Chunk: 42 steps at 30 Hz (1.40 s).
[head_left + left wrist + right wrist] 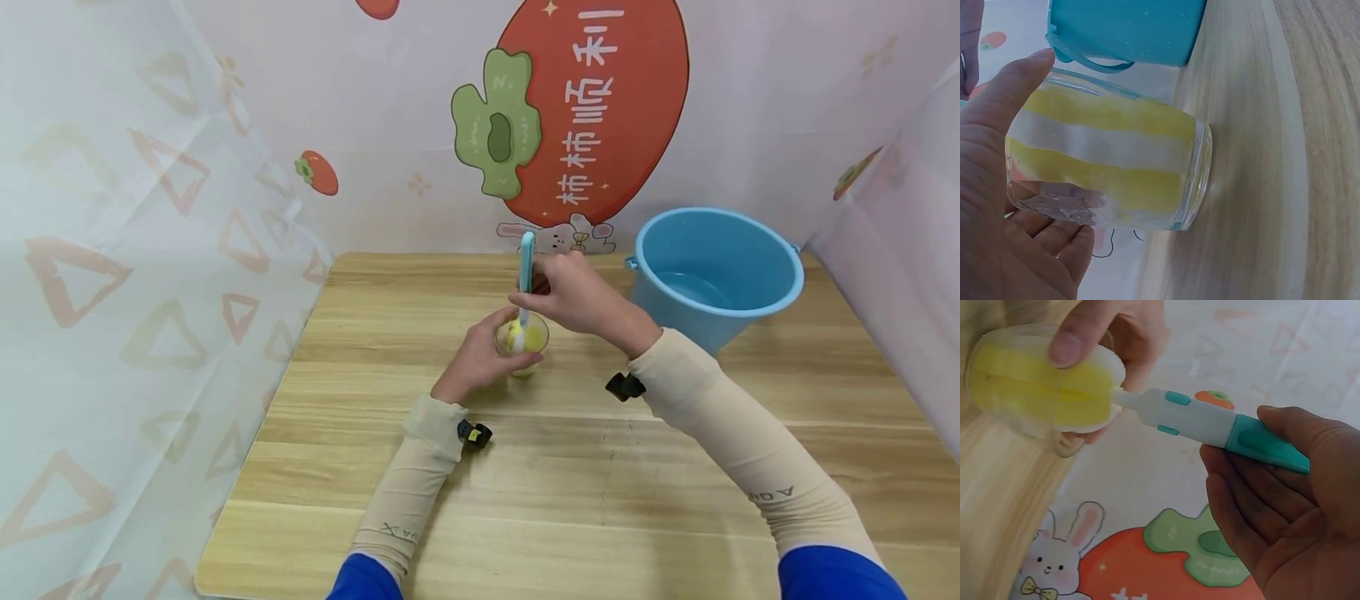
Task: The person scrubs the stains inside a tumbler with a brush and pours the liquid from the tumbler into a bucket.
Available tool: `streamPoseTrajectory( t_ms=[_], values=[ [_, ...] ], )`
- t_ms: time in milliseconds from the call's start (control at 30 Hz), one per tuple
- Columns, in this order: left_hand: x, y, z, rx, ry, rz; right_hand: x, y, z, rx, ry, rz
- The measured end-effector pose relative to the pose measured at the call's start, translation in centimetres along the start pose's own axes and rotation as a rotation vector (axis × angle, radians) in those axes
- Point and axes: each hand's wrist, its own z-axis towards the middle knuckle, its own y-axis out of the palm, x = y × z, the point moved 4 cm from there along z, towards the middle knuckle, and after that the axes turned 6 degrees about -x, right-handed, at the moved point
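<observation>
A clear drinking glass [1200, 172] stands on the wooden table, and my left hand [483, 354] grips it round its sides, the thumb on the near side. Inside the glass is the yellow-and-white sponge head [1022, 387] of a bottle brush, filling most of the width. The brush's teal and white handle [1266, 447] sticks up out of the glass mouth. My right hand [577, 292] holds that handle between thumb and fingers, above the glass. In the right wrist view, the left thumb partly covers the glass.
A light blue bucket [675, 312] with a handle stands at the back right of the table [525, 492], beyond the right forearm. A printed white curtain [405, 125] hangs behind the table's back edge, with another on the left.
</observation>
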Motion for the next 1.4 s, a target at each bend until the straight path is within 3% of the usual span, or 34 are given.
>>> streamPoseTrajectory(
  t_ms=[367, 733, 933, 1133, 1233, 1400],
  values=[
    [-0.1, 0.0, 0.0, 0.007, 0.040, -0.004, -2.0, -2.9, 0.6, 0.075, -0.037, -0.012],
    [-0.2, 0.1, 0.1, -0.006, 0.040, -0.019, -0.2, 0.4, 0.1, 0.008, -0.052, 0.075],
    [-0.4, 0.1, 0.1, 0.008, 0.044, -0.012, -1.2, -0.6, 0.1, 0.049, -0.122, 0.100],
    [-0.5, 0.2, 0.1, 0.012, 0.021, -0.021, -1.4, -1.5, -0.2, 0.111, -0.106, 0.103],
    [-0.5, 0.2, 0.1, 0.011, 0.010, -0.035, -0.9, -1.0, -0.1, 0.118, -0.105, 0.115],
    [-0.4, 0.1, 0.0, 0.012, -0.014, -0.055, 0.1, 1.0, 0.0, 0.066, -0.096, 0.126]
  ],
)
